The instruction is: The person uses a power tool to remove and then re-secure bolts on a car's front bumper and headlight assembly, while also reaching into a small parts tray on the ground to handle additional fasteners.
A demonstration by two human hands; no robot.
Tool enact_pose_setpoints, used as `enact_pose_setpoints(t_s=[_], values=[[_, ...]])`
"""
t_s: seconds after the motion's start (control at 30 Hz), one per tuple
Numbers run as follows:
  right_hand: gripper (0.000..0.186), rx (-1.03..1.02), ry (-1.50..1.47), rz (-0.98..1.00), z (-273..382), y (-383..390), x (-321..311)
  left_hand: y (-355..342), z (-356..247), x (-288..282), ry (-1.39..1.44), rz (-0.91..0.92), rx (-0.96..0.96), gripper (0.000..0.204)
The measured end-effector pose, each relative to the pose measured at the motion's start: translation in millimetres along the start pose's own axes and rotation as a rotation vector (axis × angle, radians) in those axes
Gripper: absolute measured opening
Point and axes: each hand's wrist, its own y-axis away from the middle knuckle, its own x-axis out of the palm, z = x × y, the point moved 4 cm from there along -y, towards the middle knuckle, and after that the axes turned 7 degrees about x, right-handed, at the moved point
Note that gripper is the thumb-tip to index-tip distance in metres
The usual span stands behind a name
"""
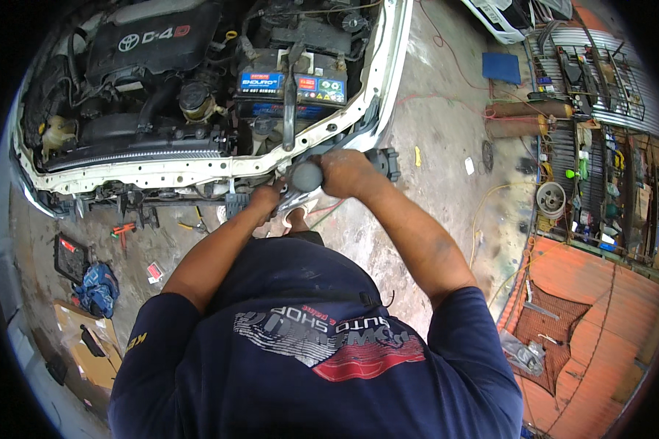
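Note:
At the front corner of an open engine bay, my right hand (349,173) is closed round a dark power tool (305,176). The tool's round end points up, and a blocky dark part sticks out beyond my knuckles. Its working end is hidden below. Just left of it, my left hand (266,202) has its fingers curled in at the bumper area, beside a greyish part; what they grip is hidden. Both hands are at the white front frame (190,174) of the vehicle, below a battery (293,84) with a dark hold-down bar.
A dark engine cover (150,40) fills the bay's far left. On the floor to the left lie orange-handled pliers (123,231), a blue cloth (97,289) and cardboard (88,344). Cluttered racks (597,168), a wheel rim (550,200) and hoses line the right. An orange corrugated sheet (608,314) lies nearer.

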Motion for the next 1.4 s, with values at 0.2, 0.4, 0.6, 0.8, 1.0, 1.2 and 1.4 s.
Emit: enact_pose_setpoints(t_s=[0.2, 0.4, 0.6, 0.8, 1.0, 1.2, 1.4], values=[[0.039, -0.162, -0.070, -0.018, -13.0, -7.9, -3.6, 14.7, -6.7, -33.0, -0.544, -0.256, 0.328, 0.064], [0.028, -0.354, -0.103, -0.017, -18.9, -1.5, -29.9, 63.0, -61.0, -4.6, -0.515, -0.535, 0.580, 0.039], [0.035, -0.391, -0.283, -0.009, -67.4, -1.9, -13.8, 52.1, -74.5, 29.2, -0.497, -0.591, 0.443, 0.035], [0.045, -0.225, -0.669, 0.060, -164.3, 7.3, 15.5, 80.3, -102.6, 52.6, -0.210, -0.392, 0.460, 0.028], [0.049, -0.152, -1.272, -0.009, -245.8, 37.6, 84.2, 90.4, -152.8, 64.4, 0.167, -0.051, 0.063, 0.023], [0.047, 0.125, -1.728, 0.053, -285.8, 96.4, 115.8, 57.6, -188.0, 89.0, 0.469, 0.272, 0.099, 0.033], [0.039, 0.203, -1.838, -0.052, -284.5, 116.5, 128.6, 48.2, -224.2, 97.7, 0.622, 0.307, -0.062, 0.028]])
